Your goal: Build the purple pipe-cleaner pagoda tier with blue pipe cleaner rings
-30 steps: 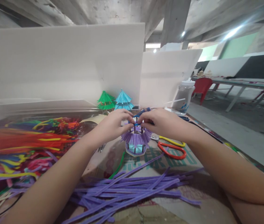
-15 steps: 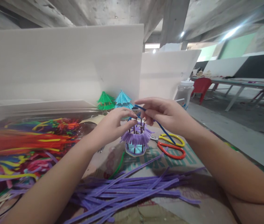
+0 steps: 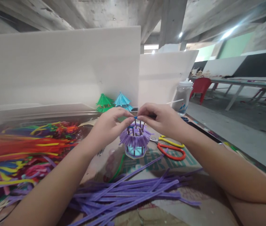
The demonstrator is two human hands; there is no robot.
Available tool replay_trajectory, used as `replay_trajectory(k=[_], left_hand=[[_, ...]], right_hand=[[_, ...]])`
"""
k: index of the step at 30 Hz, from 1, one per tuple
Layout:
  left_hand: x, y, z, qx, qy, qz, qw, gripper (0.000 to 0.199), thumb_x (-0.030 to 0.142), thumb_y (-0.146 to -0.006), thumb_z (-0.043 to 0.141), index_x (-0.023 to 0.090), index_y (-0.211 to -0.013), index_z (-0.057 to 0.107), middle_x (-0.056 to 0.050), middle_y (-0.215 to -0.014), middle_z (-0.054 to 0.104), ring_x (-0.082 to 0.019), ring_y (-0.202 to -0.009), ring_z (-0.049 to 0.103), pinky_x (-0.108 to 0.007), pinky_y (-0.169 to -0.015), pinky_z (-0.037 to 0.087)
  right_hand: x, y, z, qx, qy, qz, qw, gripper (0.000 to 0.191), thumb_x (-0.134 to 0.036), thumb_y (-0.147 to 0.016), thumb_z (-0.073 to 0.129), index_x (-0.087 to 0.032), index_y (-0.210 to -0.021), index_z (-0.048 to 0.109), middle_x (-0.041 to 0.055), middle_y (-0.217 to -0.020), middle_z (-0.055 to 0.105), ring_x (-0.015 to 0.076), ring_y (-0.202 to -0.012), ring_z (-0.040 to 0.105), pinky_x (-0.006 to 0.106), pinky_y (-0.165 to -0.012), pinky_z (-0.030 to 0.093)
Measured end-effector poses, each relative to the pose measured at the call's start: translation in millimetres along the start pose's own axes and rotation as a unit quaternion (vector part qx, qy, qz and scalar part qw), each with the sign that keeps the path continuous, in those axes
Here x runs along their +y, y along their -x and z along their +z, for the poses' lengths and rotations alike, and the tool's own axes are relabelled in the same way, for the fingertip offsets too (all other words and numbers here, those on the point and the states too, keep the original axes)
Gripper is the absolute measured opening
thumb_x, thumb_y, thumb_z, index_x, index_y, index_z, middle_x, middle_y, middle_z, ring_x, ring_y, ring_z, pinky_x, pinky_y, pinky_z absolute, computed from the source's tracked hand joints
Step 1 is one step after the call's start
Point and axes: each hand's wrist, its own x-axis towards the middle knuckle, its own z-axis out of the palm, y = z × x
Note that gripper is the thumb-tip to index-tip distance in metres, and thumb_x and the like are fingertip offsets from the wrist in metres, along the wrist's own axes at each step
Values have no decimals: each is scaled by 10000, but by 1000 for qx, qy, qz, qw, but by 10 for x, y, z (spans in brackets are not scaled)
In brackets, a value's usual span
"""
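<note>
A small pavilion model (image 3: 135, 138) with a purple fringed roof, dark posts and a light blue base stands on the cardboard. My left hand (image 3: 116, 123) is at its top left, thumb and fingertips pinched on a blue pipe cleaner (image 3: 136, 117) by the post tops. From the right, my right hand (image 3: 155, 119) pinches the same blue strip, its fingers curled. Part of the strip is hidden by the fingers. Scissors (image 3: 170, 150) with one yellow and one red handle lie right of the model.
Purple pipe cleaners (image 3: 128, 194) lie in front, with a colourful heap (image 3: 24, 144) at left. Behind stand a green model (image 3: 104, 103), a light blue model (image 3: 122, 101) and a white board (image 3: 64, 69). A clear bottle (image 3: 181, 97) stands back right, near a dark flat object (image 3: 203, 132).
My right hand has lowered and closed in toward my left at the model's top. The blue strip's long tail, which hung over the scissors, no longer shows. The view has shifted slightly.
</note>
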Motion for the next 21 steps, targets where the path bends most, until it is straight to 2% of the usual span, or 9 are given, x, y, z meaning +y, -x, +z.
replay_trajectory(k=[5,9,11,14,17,19,21], left_hand=[[53,7,20,14,-3,17,1000,180,331,-932,586,195,-848,669,-28,-934,714,-188,-930,649,-304,-871,479],[92,26,-35,62,-6,-7,998,175,326,-935,563,198,-873,664,-22,-935,710,-181,-917,641,-287,-844,486],[104,33,-48,62,12,-21,998,218,385,-938,572,202,-929,691,-26,-959,722,-186,-930,647,-275,-814,497],[120,39,3,6,72,-39,997,298,454,-937,575,201,-969,730,-36,-976,747,-199,-935,671,-284,-819,518],[148,54,111,-92,149,-61,983,340,478,-942,561,214,-1035,755,-44,-1025,770,-220,-972,698,-320,-882,535],[180,74,171,-153,184,-75,968,362,501,-949,539,238,-1060,762,-37,-1068,773,-236,-1010,702,-338,-897,546],[220,95,203,-177,186,-88,962,364,522,-941,544,260,-1067,763,-26,-1056,777,-246,-998,705,-347,-873,558]], right_hand=[[-2,-1,10,-45,17,-1,999,131,-235,-938,580,-170,-975,687,-19,-695,612,103,-616,501,229,-594,325],[-24,-17,-60,-88,18,4,996,205,-274,-934,595,-157,-814,713,20,-738,655,123,-673,545,250,-626,345],[-47,-16,-93,-60,-42,26,997,322,-361,-965,562,-161,-760,709,23,-731,657,131,-683,569,256,-641,375],[-91,-1,-91,19,-140,71,987,558,-573,-1005,420,-168,-748,705,-7,-591,539,114,-571,498,258,-566,361],[-117,22,-18,89,-220,75,969,653,-705,-966,354,-175,-803,699,-32,-543,423,106,-520,437,254,-517,356],[-116,38,45,127,-253,75,956,629,-719,-953,366,-187,-872,692,-30,-564,456,107,-527,471,248,-517,391],[-107,52,93,151,-274,73,947,607,-721,-950,363,-202,-943,678,-13,-619,532,118,-566,544,247,-534,443]])
